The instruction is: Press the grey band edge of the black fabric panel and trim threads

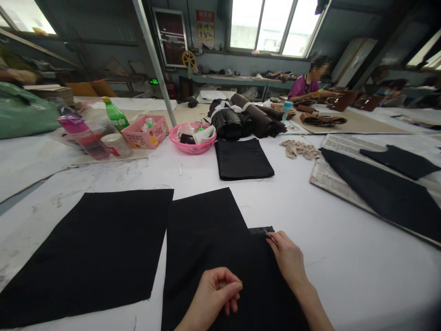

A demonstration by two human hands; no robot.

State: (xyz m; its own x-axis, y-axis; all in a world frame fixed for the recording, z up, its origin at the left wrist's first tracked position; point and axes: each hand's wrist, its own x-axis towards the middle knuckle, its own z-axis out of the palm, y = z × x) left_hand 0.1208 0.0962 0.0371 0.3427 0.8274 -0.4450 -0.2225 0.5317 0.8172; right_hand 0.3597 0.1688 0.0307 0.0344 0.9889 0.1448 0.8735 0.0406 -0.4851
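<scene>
A black fabric piece (203,248) lies in front of me on the white tabletop. Over it is my left hand (218,294), its thumb and bent fingers pressed together; whatever they may pinch is too small to make out. At the piece's right edge, my right hand (287,257) closes on a thin, pointed metal tool (268,233), whose exact kind is unclear. The tool's tip meets a short, dark textured strip (258,230) sticking out past the fabric. To the left lies another flat black fabric piece (99,253), beside the first.
Ahead sits a stack of black fabric (244,158), behind it dark rolled material (248,115). A pink basin (193,146), a pink box (146,133) and a mug (117,145) stand at back left. Dark pieces lie on a board (330,184) at right. A person (306,87) sits across.
</scene>
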